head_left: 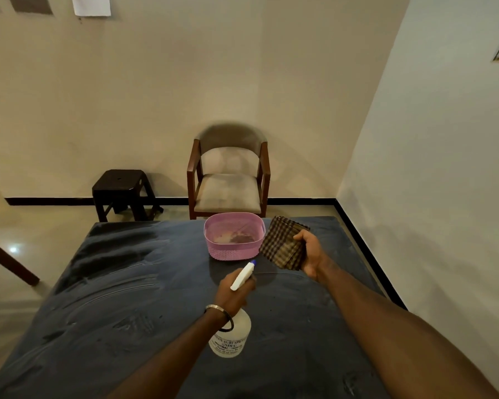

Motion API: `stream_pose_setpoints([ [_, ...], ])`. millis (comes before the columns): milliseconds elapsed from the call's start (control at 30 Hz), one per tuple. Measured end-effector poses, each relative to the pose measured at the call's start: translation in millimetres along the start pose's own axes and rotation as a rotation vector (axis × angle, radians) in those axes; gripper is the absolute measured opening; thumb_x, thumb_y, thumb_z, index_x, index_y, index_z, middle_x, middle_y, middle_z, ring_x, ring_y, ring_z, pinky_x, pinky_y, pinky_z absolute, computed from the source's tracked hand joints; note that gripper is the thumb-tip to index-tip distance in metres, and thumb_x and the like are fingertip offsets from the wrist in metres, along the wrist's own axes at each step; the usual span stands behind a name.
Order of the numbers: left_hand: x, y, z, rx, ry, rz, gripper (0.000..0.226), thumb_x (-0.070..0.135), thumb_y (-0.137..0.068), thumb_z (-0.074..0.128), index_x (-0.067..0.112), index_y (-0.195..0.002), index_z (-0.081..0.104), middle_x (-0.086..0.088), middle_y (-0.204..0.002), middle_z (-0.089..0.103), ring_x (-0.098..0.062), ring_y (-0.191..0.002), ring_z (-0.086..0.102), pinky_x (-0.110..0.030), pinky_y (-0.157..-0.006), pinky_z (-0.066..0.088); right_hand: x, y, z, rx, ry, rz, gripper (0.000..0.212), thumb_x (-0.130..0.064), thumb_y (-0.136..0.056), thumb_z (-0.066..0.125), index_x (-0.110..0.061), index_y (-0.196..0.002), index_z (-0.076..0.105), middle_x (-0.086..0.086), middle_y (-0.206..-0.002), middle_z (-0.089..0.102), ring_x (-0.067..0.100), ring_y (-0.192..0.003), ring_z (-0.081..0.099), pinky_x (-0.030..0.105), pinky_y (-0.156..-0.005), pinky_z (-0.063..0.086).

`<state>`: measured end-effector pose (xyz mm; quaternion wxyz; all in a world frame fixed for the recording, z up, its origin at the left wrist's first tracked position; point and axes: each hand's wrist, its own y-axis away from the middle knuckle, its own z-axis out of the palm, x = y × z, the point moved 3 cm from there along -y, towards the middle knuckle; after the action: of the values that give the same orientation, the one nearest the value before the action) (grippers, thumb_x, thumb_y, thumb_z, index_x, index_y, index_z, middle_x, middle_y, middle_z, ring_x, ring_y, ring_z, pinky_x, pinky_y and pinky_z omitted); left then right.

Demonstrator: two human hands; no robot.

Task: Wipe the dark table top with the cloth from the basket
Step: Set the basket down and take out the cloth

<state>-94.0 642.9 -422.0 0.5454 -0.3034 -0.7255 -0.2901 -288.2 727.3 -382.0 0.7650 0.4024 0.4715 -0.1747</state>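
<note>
The right hand (311, 254) grips the folded checked cloth (284, 244) (out of the pink basket (234, 249)), the left hand (232, 295) clasps a spray bottle (234, 332), and the streaked dark table top (113, 298) seems partly wiped.

We see both our forearms bare to the frame's edge, with no sleeves showing. Around our left wrist sits a thin metal bangle (217, 310), pale and shiny, and just behind it a dark thin band (228, 327) loops loosely. Our right hand (311, 256) and wrist show nothing worn.
</note>
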Motion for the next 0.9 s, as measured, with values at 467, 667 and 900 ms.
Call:
stream_pose_setpoints([
  [467, 21.2, -15.9, -15.4, -0.051, -0.035, 0.016, 0.018, 0.023, -0.095, 0.057, 0.009, -0.107, 0.059, -0.006, -0.078, 0.060, -0.012, -0.065, 0.057, -0.018, -0.049, 0.046, 8.7, 7.7, 10.2, -0.009, 0.328, 0.061, 0.033, -0.027, -0.091, 0.048, -0.010, -0.116, 0.060, 0.016, -0.114, 0.064, 0.032, -0.102, 0.061, 0.049, -0.089, 0.053],
  [667, 34.6, -16.5, -17.2, -0.093, 0.027, 0.057, 0.010, 0.025, -0.095, 0.058, 0.017, -0.099, 0.062, -0.006, -0.085, 0.067, -0.013, -0.072, 0.062, -0.022, -0.053, 0.050, 5.4, 8.3, 13.7, -0.033, 0.314, 0.068, 0.032, -0.029, -0.091, 0.045, -0.012, -0.114, 0.060, 0.017, -0.116, 0.064, 0.034, -0.106, 0.060, 0.053, -0.097, 0.050],
  [900, 38.1, -15.3, -18.0, -0.085, 0.003, 0.072, 0.006, 0.022, -0.095, 0.057, 0.018, -0.091, 0.059, -0.004, -0.071, 0.059, -0.008, -0.057, 0.055, -0.021, -0.048, 0.046, 3.2, 2.9, 17.2, -0.015, 0.253, 0.076, 0.042, -0.030, -0.089, 0.045, -0.008, -0.119, 0.063, 0.018, -0.116, 0.067, 0.034, -0.105, 0.062, 0.045, -0.088, 0.053],
])
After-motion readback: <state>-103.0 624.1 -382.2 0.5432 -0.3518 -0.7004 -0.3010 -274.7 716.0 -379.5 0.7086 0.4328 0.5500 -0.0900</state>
